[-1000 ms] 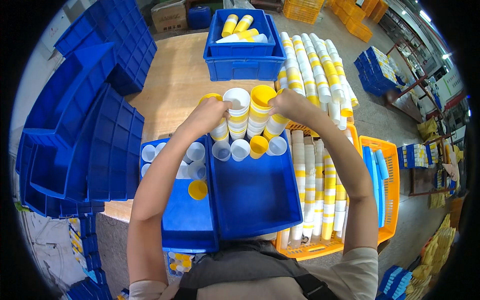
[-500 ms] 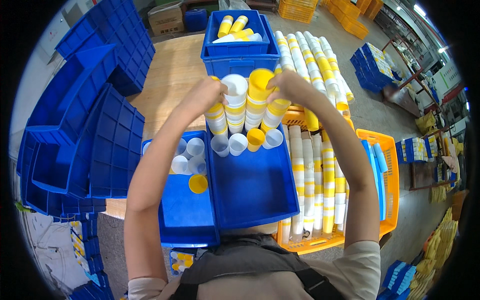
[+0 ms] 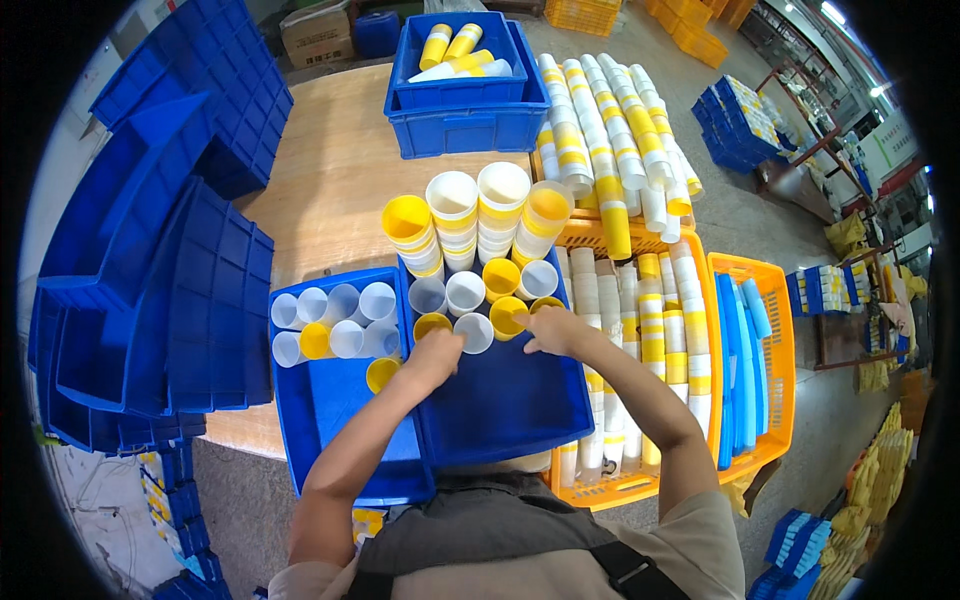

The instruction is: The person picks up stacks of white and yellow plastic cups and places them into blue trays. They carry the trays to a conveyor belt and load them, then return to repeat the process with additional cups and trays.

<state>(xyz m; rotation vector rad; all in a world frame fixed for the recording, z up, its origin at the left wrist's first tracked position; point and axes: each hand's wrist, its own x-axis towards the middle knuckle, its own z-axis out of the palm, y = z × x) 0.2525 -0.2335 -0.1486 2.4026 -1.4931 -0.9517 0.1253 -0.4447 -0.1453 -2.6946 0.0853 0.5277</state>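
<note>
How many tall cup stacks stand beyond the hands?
4, in a row, left to right: yellow-topped stack, white-topped stack, second white-topped stack, yellowish-topped stack.

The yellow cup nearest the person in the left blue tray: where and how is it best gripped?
Probably pinch the near rim of the yellow cup, coming from the person's side: its open mouth faces up, and a translucent cup stands close behind it.

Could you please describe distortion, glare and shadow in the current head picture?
Head view: fisheye curvature bends the blue crates at far left; ceiling lamps glare at upper right; soft shadow darkens part of the wooden tabletop; the cup stacks look reasonably sharp.
</note>
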